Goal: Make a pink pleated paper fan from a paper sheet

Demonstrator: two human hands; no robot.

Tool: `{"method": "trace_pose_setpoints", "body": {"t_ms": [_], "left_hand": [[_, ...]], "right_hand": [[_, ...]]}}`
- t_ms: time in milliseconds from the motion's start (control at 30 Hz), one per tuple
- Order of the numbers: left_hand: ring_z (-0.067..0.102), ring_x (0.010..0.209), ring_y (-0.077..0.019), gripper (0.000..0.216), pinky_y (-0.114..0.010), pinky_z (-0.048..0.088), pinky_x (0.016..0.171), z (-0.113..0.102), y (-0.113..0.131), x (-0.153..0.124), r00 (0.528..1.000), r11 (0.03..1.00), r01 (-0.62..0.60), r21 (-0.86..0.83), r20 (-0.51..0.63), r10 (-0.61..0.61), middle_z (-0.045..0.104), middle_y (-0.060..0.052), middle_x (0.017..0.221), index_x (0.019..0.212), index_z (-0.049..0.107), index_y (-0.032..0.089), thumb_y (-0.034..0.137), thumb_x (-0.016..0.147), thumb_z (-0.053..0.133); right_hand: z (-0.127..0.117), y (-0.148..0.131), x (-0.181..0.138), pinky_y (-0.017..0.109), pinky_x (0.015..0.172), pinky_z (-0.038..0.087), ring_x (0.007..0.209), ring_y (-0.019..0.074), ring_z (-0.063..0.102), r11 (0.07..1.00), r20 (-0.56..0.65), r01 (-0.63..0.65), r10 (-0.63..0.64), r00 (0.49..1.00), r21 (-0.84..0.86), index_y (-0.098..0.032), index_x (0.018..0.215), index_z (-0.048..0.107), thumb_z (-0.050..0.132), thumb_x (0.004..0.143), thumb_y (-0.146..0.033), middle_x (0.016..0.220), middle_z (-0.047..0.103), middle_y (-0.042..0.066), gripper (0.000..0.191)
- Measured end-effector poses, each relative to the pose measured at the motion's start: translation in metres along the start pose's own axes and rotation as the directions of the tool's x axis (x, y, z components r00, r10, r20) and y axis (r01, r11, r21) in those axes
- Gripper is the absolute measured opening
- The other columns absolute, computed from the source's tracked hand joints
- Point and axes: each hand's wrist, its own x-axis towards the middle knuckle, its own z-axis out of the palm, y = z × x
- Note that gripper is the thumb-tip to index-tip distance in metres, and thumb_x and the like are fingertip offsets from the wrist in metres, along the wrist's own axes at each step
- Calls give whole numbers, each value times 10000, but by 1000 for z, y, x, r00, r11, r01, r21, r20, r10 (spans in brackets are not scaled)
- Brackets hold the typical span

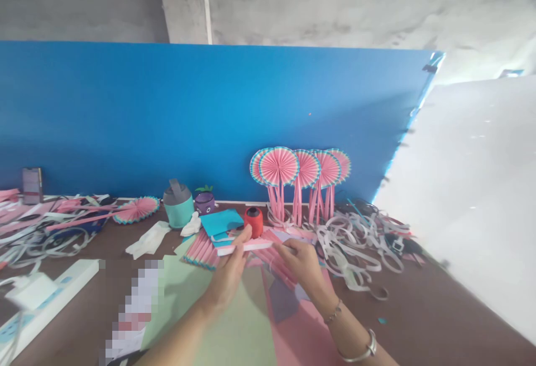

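Observation:
A narrow folded paper strip (pixel 228 251), white along the edge with pink on top, spans the space between my two hands. My left hand (pixel 231 268) grips it from below near its middle, thumb on top. At its right end, my right hand (pixel 302 262) is closed in a pinch, with a bracelet and a bangle on that wrist. Just behind the strip stands a red round object (pixel 253 222) with a dark top. Pink pleated paper (pixel 200 250) with blue edges lies to the left, partly under blue paper sheets (pixel 221 225). Pale green paper (pixel 234 321) and pink paper (pixel 297 332) lie beneath my hands.
Several round pink fans (pixel 279 166) stand against the blue panel (pixel 167 109). Tangled white strips (pixel 352 248) lie at right. Leftward are a teal cup (pixel 178 209), a purple cup (pixel 205 202), tissue (pixel 148 239), a power strip (pixel 54 304) and a phone (pixel 32 185).

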Motion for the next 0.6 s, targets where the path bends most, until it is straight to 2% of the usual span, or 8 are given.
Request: {"method": "trace_pose_setpoints", "body": {"t_ms": [100, 233, 400, 600], "left_hand": [[242, 1419, -261, 458, -413, 185, 1166, 2, 6, 0, 1000, 999, 8, -44, 1, -8, 392, -41, 1498, 1274, 579, 263, 481, 872, 554], [253, 1416, -248, 426, -404, 176, 1173, 2, 11, -1, 999, 1000, -19, -23, 27, 20, 436, -37, 1470, 1238, 609, 271, 480, 870, 557], [265, 1411, -247, 409, -418, 163, 1172, -1, 12, -1, 997, 998, -56, 12, 53, 56, 441, -41, 1466, 1257, 590, 268, 459, 907, 501], [239, 1420, -249, 390, -414, 192, 1167, -1, 15, -2, 993, 994, -110, 22, 37, 109, 469, -43, 1446, 1220, 616, 265, 458, 894, 524]], "right_hand": [[0, -4, -2, 228, 471, 325, 450, 110, 410, 1000, 55, -10, 9, 998, 6, -173, 541, 545, 541, 796, -471, 457, 457, -31, 393], [-2, -14, -6, 232, 471, 348, 469, 136, 479, 999, 133, 6, -12, 991, 40, -165, 628, 639, 509, 811, -455, 481, 536, -6, 366], [-3, -21, -9, 231, 488, 368, 538, 155, 527, 994, 184, 35, -53, 981, 100, -159, 659, 638, 462, 824, -394, 567, 600, 31, 337], [2, -18, -8, 232, 532, 379, 586, 159, 540, 988, 185, 80, -103, 977, 131, -163, 692, 644, 448, 829, -353, 617, 626, 34, 306]]}}
